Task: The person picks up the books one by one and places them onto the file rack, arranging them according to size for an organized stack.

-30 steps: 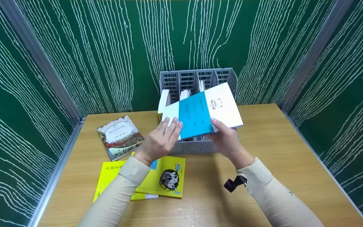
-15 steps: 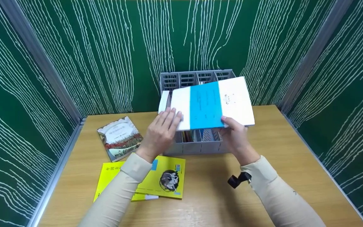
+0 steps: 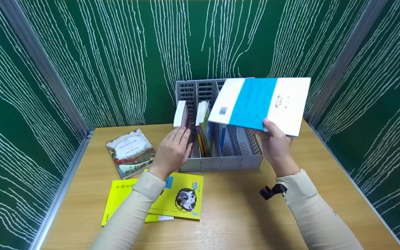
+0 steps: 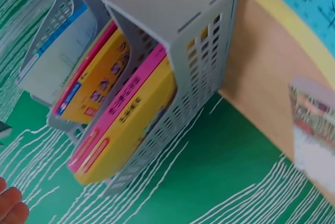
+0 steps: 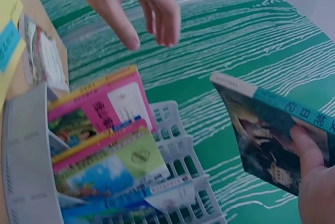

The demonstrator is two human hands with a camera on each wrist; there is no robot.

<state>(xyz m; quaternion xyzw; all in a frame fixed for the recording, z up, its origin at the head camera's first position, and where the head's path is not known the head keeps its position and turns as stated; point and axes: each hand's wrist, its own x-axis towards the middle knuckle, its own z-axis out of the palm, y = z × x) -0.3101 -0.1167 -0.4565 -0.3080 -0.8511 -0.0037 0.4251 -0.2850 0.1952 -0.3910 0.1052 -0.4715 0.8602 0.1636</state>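
In the head view my right hand (image 3: 278,147) holds a book with white and blue panels (image 3: 254,100), thumb on the cover, above the right part of a grey magazine rack (image 3: 221,163). The right wrist view shows that book's dark picture cover (image 5: 256,140) and blue-and-white spine. My left hand (image 3: 171,151) is apart from the book, over the rack's front left, fingers loose and holding nothing. Books stand in the rack: a pink and yellow pair (image 4: 128,114) in the end compartment, others (image 4: 97,77) beside it, and a thin blue-edged one (image 4: 57,51).
Two yellow books (image 3: 160,205) overlap on the wooden table (image 3: 227,222), near the left forearm. A book with a landscape cover (image 3: 130,152) lies left of the rack. Green walls with white streaks (image 3: 116,62) enclose the table. A black strap (image 3: 273,191) hangs at the right cuff.
The right hand has carried the white and blue book rightward and up, away from the left hand, whose fingers were at its left edge. More of the rack's compartments now show.
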